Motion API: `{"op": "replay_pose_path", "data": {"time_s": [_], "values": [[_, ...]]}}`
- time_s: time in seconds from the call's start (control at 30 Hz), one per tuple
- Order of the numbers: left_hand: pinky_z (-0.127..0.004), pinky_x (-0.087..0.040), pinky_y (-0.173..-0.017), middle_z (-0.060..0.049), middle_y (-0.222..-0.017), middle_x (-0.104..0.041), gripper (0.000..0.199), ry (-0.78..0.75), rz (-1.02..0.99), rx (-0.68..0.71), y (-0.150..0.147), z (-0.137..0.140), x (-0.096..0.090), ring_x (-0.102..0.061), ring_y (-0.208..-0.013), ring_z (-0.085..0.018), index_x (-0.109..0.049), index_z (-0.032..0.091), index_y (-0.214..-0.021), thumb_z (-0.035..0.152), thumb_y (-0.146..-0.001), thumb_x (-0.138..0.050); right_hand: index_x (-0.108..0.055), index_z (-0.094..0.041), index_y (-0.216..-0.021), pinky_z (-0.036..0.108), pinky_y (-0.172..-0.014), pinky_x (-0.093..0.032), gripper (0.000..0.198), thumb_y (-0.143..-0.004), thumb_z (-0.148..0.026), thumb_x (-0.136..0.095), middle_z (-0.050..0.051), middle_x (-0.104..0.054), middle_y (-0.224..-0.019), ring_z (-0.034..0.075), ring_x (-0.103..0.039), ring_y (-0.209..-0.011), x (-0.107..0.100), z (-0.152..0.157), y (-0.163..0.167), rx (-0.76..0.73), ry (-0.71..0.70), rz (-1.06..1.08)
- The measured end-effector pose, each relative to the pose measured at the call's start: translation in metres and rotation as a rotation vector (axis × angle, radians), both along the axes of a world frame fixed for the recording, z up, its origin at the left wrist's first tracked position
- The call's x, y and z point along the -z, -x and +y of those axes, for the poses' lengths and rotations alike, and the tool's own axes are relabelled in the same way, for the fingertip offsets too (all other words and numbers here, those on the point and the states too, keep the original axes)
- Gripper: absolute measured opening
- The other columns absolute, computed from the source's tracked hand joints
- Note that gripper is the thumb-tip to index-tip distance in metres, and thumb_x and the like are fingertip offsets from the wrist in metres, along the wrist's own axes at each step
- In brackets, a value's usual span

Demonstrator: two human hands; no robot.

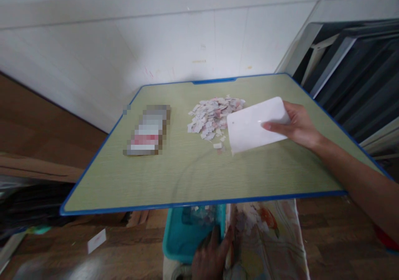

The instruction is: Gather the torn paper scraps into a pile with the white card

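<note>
My right hand (299, 124) grips the right end of a flat white rectangular plastic sheet (255, 124) with rounded corners, thumb on its near face. It is tilted above the table, its left edge beside a pile of torn paper scraps (212, 115). Below the near table edge, my left hand (212, 253) is at the right rim of a teal plastic basin (181, 238). The fingers reach inside and the thumb lies outside, closed on the rim. Paper scraps lie in the basin's far part; dim light hides detail there.
A blue-edged table (140, 180) stands against a white wall (174, 43). On its left lies a pixelated, phone-shaped object (146, 132). A patterned cloth (271, 238) with scraps lies beside the basin. Dark panels (361, 63) lean at right, brown cardboard (46, 122) at left. A paper piece (97, 241) is on the floor.
</note>
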State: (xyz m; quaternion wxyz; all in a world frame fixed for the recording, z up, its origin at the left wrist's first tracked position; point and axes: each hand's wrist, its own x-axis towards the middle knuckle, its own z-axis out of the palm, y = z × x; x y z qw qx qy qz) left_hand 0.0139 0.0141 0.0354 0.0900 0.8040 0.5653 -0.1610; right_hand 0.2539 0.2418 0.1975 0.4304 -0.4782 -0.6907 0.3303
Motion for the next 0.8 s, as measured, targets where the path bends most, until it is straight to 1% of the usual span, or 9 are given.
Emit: {"op": "replay_pose_path", "data": {"time_s": [0.07, 0.17, 0.23, 0.37, 0.5, 0.67, 0.8], "values": [[-0.027, -0.047, -0.063, -0.006, -0.111, -0.051, 0.067, -0.019, -0.013, 0.001, 0.001, -0.001, 0.002, -0.055, -0.081, -0.016, -0.016, 0.039, -0.122, 0.005, -0.070, -0.042, -0.058, -0.017, -0.080, 0.020, -0.046, -0.041, 0.029, -0.055, -0.029, -0.068, 0.000, -0.059, -0.072, 0.011, -0.053, -0.055, -0.001, -0.001, -0.002, -0.014, 0.014, 0.011], [-0.025, -0.047, -0.061, -0.004, -0.108, -0.053, 0.068, -0.070, -0.007, -0.004, 0.001, -0.001, 0.003, -0.056, -0.077, -0.014, -0.017, 0.041, -0.121, 0.002, -0.069, -0.039, -0.058, -0.017, -0.079, 0.018, -0.044, -0.039, 0.027, -0.056, -0.027, -0.067, -0.001, -0.059, -0.070, 0.009, -0.051, -0.053, -0.003, -0.002, -0.005, -0.080, 0.079, 0.017], [-0.025, -0.047, -0.062, -0.004, -0.108, -0.053, 0.069, -0.091, -0.009, 0.002, 0.001, -0.001, 0.004, -0.056, -0.077, -0.014, -0.020, 0.041, -0.120, 0.000, -0.068, -0.038, -0.058, -0.017, -0.080, 0.017, -0.043, -0.039, 0.026, -0.057, -0.026, -0.066, -0.001, -0.059, -0.069, 0.009, -0.052, -0.052, -0.004, -0.001, -0.006, -0.162, 0.169, 0.010], [-0.026, -0.046, -0.062, -0.006, -0.108, -0.053, 0.063, -0.080, -0.009, 0.012, 0.001, -0.002, 0.004, -0.056, -0.076, -0.015, -0.029, 0.038, -0.118, 0.000, -0.069, -0.038, -0.057, -0.017, -0.084, 0.016, -0.044, -0.040, 0.028, -0.059, -0.025, -0.065, -0.001, -0.060, -0.069, 0.010, -0.054, -0.054, -0.006, -0.002, -0.005, -0.369, 0.368, -0.020], [-0.023, -0.046, -0.061, -0.004, -0.104, -0.056, 0.062, -0.165, -0.014, 0.008, 0.002, -0.004, 0.008, -0.056, -0.074, -0.013, -0.032, 0.040, -0.115, -0.001, -0.069, -0.037, -0.058, -0.016, -0.085, 0.014, -0.044, -0.041, 0.028, -0.058, -0.019, -0.065, -0.002, -0.060, -0.069, 0.009, -0.055, -0.056, -0.006, -0.004, -0.001, -0.483, 0.420, -0.001], [-0.024, -0.046, -0.062, -0.004, -0.104, -0.056, 0.063, -0.177, 0.021, 0.007, 0.001, -0.006, 0.013, -0.056, -0.078, -0.014, -0.033, 0.039, -0.115, -0.003, -0.068, -0.037, -0.058, -0.016, -0.090, 0.014, -0.048, -0.043, 0.033, -0.058, -0.014, -0.065, -0.002, -0.062, -0.073, 0.009, -0.057, -0.059, -0.003, -0.003, 0.001, -0.533, 0.482, 0.108], [-0.024, -0.046, -0.059, -0.004, -0.104, -0.056, 0.063, -0.213, -0.009, 0.003, 0.003, -0.007, 0.016, -0.057, -0.073, -0.014, -0.029, 0.039, -0.116, 0.002, -0.068, -0.043, -0.057, -0.015, -0.090, 0.014, -0.050, -0.044, 0.033, -0.059, -0.013, -0.065, -0.001, -0.062, -0.075, 0.009, -0.058, -0.061, 0.001, -0.003, -0.002, -0.561, 0.550, 0.154]]}}
